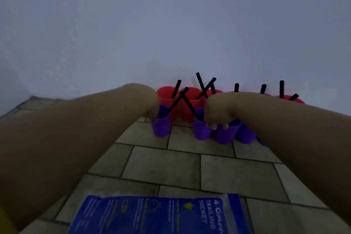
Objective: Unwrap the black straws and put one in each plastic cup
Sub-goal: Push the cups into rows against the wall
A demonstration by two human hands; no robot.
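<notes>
The right hand (216,113) seems to pinch the rim of a purple cup (226,136); the left hand (151,105) hides its grip, I cannot tell. Best hold that cup steady, clear of the leaning straws (173,106)

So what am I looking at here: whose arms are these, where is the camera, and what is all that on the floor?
There is no machine here. These are a person's two bare arms, filmed by one camera worn on the head, looking forward and down, so the arms seem to come in from the picture's lower corners. On the tiled floor, against a plain wall, stand a back row of red cups and a front row of purple cups, many with black straws sticking out. The left hand is at the leftmost purple cup, with its fingers hidden. The right hand curls its fingers at the purple rims further right; whether it holds a straw cannot be seen. The blue packet nearest the camera reads "trailing socket".
</notes>
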